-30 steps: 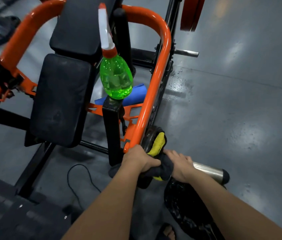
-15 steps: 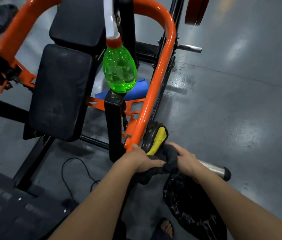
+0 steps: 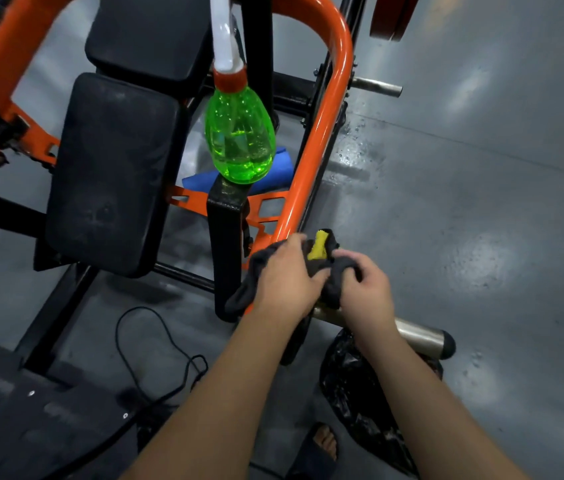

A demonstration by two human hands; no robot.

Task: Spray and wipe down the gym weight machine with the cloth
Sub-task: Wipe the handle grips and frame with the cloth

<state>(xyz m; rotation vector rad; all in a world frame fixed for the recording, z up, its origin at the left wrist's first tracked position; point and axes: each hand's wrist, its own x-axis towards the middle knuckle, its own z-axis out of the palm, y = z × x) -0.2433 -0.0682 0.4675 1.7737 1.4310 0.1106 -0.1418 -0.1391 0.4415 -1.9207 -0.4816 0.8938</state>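
Cloth (image 3: pixel 318 254), dark with a yellow patch, is bunched at the lower end of the orange frame tube (image 3: pixel 325 133). The left hand (image 3: pixel 284 275) and right hand (image 3: pixel 367 289) both grip it, fingers curled. The tube's long axis runs up and away from the nearer left hand. The steel bar (image 3: pixel 415 334) juts rightward under the right hand. The spray bottle (image 3: pixel 239 140) is beyond, over a black post.

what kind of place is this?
Most likely a gym floor. An orange-framed weight machine with black pads fills the view, a steel loading sleeve sticks out by the hands, and what look like red plates show top right. The left hand and right hand grip the cloth.
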